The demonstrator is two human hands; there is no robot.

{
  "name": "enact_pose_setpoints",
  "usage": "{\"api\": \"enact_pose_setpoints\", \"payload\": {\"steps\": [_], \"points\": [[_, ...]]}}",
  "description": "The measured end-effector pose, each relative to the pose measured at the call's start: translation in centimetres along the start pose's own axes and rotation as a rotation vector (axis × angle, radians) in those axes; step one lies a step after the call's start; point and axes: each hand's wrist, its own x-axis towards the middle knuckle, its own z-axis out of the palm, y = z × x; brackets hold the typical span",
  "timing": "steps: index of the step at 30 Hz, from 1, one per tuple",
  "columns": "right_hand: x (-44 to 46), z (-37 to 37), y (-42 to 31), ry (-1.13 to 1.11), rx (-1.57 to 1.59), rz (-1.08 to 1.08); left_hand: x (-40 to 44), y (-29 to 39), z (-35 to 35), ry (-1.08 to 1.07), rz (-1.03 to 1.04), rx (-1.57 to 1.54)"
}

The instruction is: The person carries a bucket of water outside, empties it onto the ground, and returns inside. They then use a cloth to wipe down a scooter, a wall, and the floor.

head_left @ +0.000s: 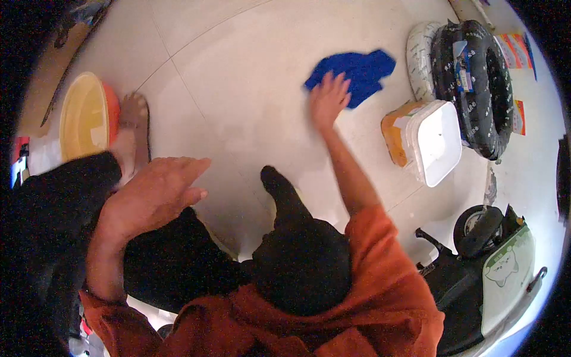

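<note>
Pale tiled floor (238, 77) spreads out ahead of you, with wrapped tyres (446, 65) standing off to your right, a white tub (395, 134) just beside them and a yellow-and-orange basin (86, 125) far to your left. Your blue cloth (360, 68) lies bunched on the tiles, short of the tyres. Your right hand (330, 101) reaches out over its near edge, fingers spread and laid on the fabric rather than closed around it. Your left hand (154, 196) hangs clear of the floor, holding nothing, thumb a little apart. You seem to be at the step of handling the cloth one-handed; from here, I judge, the move calls for firm, even contact through your right palm.
</note>
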Motion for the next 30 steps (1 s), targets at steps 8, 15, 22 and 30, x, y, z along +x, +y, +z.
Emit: {"api": "enact_pose_setpoints", "payload": {"steps": [8,15,22,30], "points": [[-7.9,-7.5,9.1,-0.609,0.461,-0.839,1.1,1.2,-0.9,0.027,-0.007,0.029],[4.2,3.0,13.9,-0.006,-0.121,-0.056,1.1,-0.2,0.3,-0.017,-0.095,0.083],[-9.9,-4.1,-8.6,-0.294,0.195,-0.696,1.2,0.3,-0.7,-0.037,-0.203,0.133],[-15.2,-8.8,-6.3,-0.727,0.473,-1.107,-0.2,-1.4,1.0,0.026,-0.014,0.056]]}}
